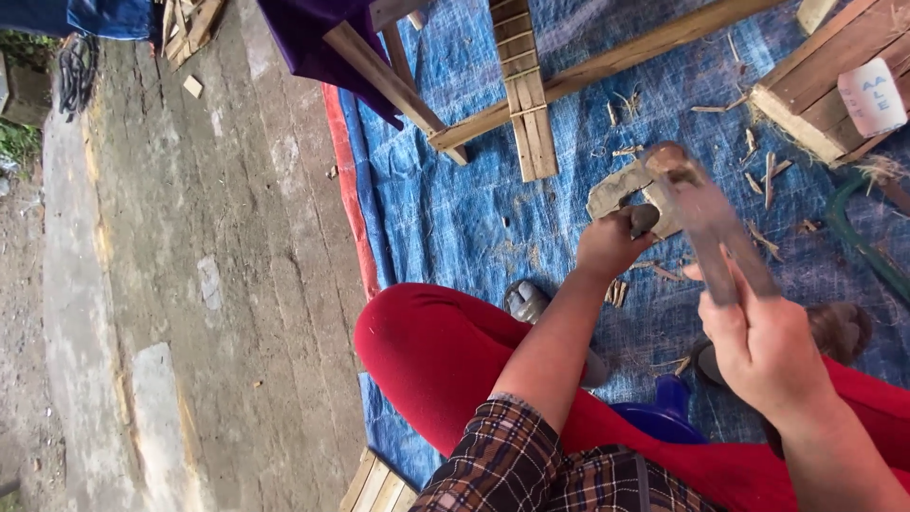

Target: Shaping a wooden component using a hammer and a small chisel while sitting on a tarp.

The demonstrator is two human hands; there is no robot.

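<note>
A blue tarp (455,218) is spread over a rough concrete floor (218,237), its red edge running along the bare ground, and the person sits on it in red trousers (427,351) with knees drawn up, so the work lies low between the legs. The right hand (763,346) has its grip closed full round the handle of a heavy blade (711,223), a chopper or cleaver by its look, though motion blur leaves its exact shape unsure; it is held raised and slanted, tip pointing away from the body, above the workpiece and not touching it. The left hand (611,245) is closed on a small dark piece (645,220), fingers wrapped low and thumb side up, seemingly to keep the piece steady while the fingers stay below the line of the blade. That piece sits on or just against a flat pale block (621,190) lying on the tarp, which appears to serve as a chopping base that spares the sheet beneath. Wood chips (758,171) and splinters are scattered around the block, thickest on the far side. Farther out lie a long plank (588,71) laid slantwise, a slatted ladder-like frame (526,85) crossing it, and a wooden crate (825,90) at the upper right with a white cylinder (872,95) resting on it. A purple cloth (313,38) hangs over timber at the top, and a blue plastic object (664,412) sits near the lap.
</note>
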